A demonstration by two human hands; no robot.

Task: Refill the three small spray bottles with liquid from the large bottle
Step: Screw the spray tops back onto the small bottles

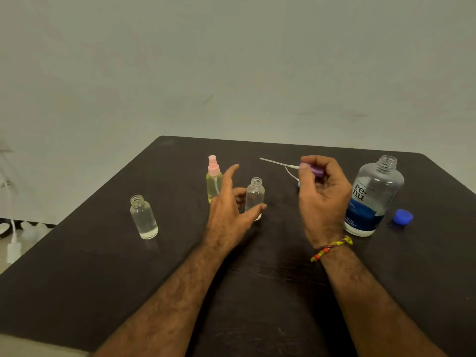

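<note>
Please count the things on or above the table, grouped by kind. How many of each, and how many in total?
Small bottles: 3, two open, one with pink spray cap
Large bottle: 1
Blue cap: 1
Spray heads off: 2, purple one held in right hand, blue one mostly hidden
Total: 7

Place: plain room, likely home
Beneath my fingers: dark wooden table (pixel 103 266)
Beyond them: bare pale wall (pixel 231 60)
</note>
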